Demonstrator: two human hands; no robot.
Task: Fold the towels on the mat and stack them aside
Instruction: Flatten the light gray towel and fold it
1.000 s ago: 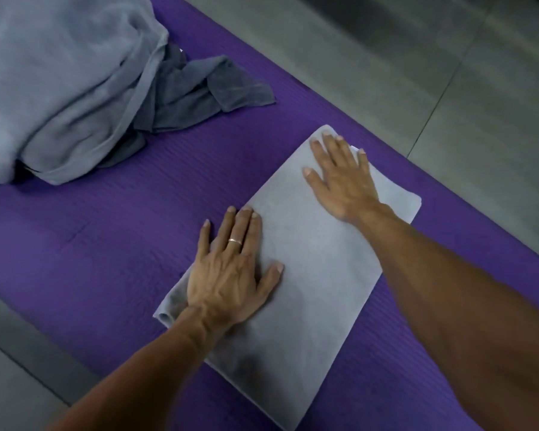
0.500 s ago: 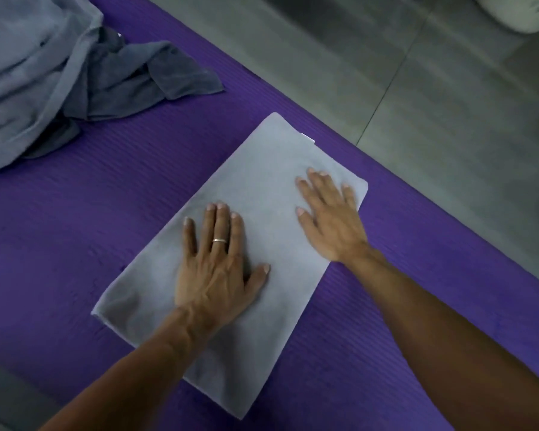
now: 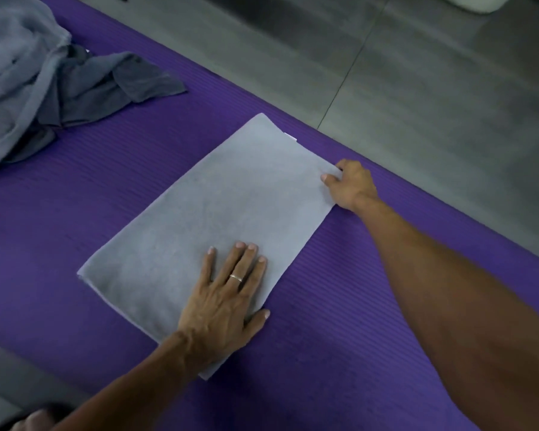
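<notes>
A light grey towel (image 3: 212, 219), folded into a long rectangle, lies flat and diagonal on the purple mat (image 3: 91, 194). My left hand (image 3: 224, 303), wearing a ring, presses flat on the towel's near end with fingers spread. My right hand (image 3: 352, 185) pinches the towel's far right corner, thumb on top and fingers curled under the edge. A small white tag shows on the towel's far edge.
A heap of unfolded towels sits at the upper left: a large light grey one (image 3: 10, 76) and a darker grey one (image 3: 112, 85). Grey tiled floor (image 3: 417, 104) borders the mat on the right. A white basket's rim (image 3: 473, 3) shows at the top right.
My right hand slid off the towel's middle to its far right corner and closed on it. My left hand moved toward the towel's near end. The view shifted slightly.
</notes>
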